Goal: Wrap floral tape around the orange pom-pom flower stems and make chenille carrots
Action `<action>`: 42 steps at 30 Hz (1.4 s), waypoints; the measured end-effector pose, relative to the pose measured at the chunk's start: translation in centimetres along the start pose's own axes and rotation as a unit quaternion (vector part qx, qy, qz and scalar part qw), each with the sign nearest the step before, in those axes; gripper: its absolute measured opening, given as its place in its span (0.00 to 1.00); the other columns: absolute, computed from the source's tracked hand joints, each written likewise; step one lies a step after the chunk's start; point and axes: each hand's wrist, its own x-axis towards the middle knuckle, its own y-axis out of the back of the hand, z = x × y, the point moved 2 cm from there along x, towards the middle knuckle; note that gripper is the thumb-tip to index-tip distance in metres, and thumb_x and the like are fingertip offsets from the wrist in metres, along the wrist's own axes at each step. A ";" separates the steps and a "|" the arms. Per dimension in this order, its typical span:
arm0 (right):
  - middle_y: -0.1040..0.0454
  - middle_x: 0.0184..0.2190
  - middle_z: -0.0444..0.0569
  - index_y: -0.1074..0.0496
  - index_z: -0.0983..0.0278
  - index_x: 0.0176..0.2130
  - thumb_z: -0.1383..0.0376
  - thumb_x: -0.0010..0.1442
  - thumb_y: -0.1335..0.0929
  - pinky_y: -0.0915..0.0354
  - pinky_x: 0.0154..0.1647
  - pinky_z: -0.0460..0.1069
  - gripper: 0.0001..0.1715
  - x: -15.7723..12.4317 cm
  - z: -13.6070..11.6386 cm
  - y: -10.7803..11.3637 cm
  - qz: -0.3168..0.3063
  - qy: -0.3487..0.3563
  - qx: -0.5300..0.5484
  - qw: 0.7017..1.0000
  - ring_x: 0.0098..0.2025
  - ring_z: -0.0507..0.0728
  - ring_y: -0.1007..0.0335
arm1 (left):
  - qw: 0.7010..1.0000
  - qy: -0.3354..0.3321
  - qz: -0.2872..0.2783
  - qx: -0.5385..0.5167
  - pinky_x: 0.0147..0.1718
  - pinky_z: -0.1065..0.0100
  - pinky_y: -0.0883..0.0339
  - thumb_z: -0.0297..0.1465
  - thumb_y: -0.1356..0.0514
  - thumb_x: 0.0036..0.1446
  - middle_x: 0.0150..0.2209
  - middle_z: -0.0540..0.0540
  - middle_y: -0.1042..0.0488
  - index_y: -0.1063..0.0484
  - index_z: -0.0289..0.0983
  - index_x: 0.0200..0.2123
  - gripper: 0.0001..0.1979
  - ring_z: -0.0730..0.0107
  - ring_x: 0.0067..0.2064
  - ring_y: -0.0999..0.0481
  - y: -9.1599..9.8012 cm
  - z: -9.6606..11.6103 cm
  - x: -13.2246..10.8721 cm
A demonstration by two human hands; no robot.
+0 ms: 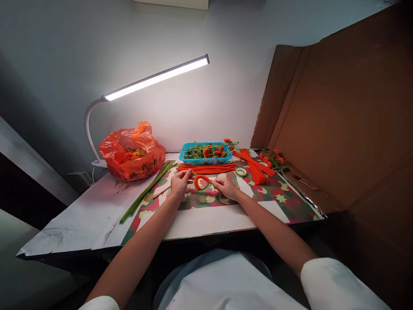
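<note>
An orange fuzzy strip [200, 177], bent into an arch with a green strip along its lower side, is held above the table between my hands. My left hand [181, 184] pinches its left side, where a green stem end shows at the fingertips. At its right end, my right hand [226, 188] has its fingers closed on the tip. Just behind lies a bundle of orange strips [206, 168]. A roll of green tape [241, 172] rests behind and to the right of my right hand.
A blue basket [206, 161] of orange flowers stands at the back, a red plastic bag [132, 150] left of it. Green stems [145, 192] lie on the left. More orange strips [256, 170] and flowers [272, 159] are right. A lamp [158, 77] hangs above; cardboard [348, 112] borders the right.
</note>
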 end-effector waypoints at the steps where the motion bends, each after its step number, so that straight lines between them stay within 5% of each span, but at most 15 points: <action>1: 0.45 0.19 0.40 0.44 0.62 0.20 0.51 0.58 0.39 0.50 0.26 0.46 0.23 0.0 -0.1 0.0 -0.001 0.001 0.000 1.000 0.23 0.50 0.49 | 1.000 -0.002 0.002 0.000 0.23 0.71 0.32 0.51 0.31 0.33 0.21 0.48 0.26 0.25 0.32 0.27 0.27 0.71 0.24 0.26 0.1 0.0 0.0; 22: 0.47 0.18 0.39 0.45 0.62 0.20 0.50 0.57 0.39 0.51 0.26 0.46 0.24 0.1 0.1 -0.3 -0.017 0.021 0.008 1.000 0.24 0.50 0.50 | 0.997 -0.020 0.044 -0.055 0.23 0.74 0.32 0.50 0.31 0.34 0.23 0.52 0.28 0.27 0.34 0.29 0.26 0.76 0.24 0.28 1.7 0.9 1.0; 32: 0.38 0.22 0.42 0.36 0.63 0.25 0.50 0.58 0.40 0.45 0.26 0.46 0.21 0.2 0.8 -0.1 0.022 0.005 0.044 0.999 0.25 0.51 0.44 | 0.988 0.071 -0.119 -0.072 0.29 0.71 0.26 0.41 0.28 0.37 0.42 0.41 0.23 0.24 0.37 0.41 0.26 0.72 0.32 0.23 -0.3 0.6 -0.7; 38: 0.37 0.22 0.42 0.36 0.63 0.24 0.51 0.57 0.37 0.43 0.29 0.46 0.20 0.2 0.4 -0.3 0.026 0.010 0.060 0.998 0.26 0.51 0.42 | 0.957 0.125 -0.250 -0.079 0.30 0.69 0.26 0.43 0.32 0.44 0.42 0.40 0.22 0.22 0.39 0.40 0.20 0.62 0.40 0.21 -1.3 -0.4 -1.9; 42: 0.35 0.23 0.43 0.35 0.64 0.23 0.52 0.56 0.36 0.42 0.30 0.46 0.20 0.1 0.3 -0.6 0.008 0.008 0.078 0.997 0.27 0.51 0.40 | 0.958 0.135 -0.247 -0.061 0.26 0.70 0.28 0.49 0.36 0.48 0.39 0.41 0.21 0.22 0.39 0.38 0.21 0.62 0.38 0.21 -1.3 -0.8 -1.6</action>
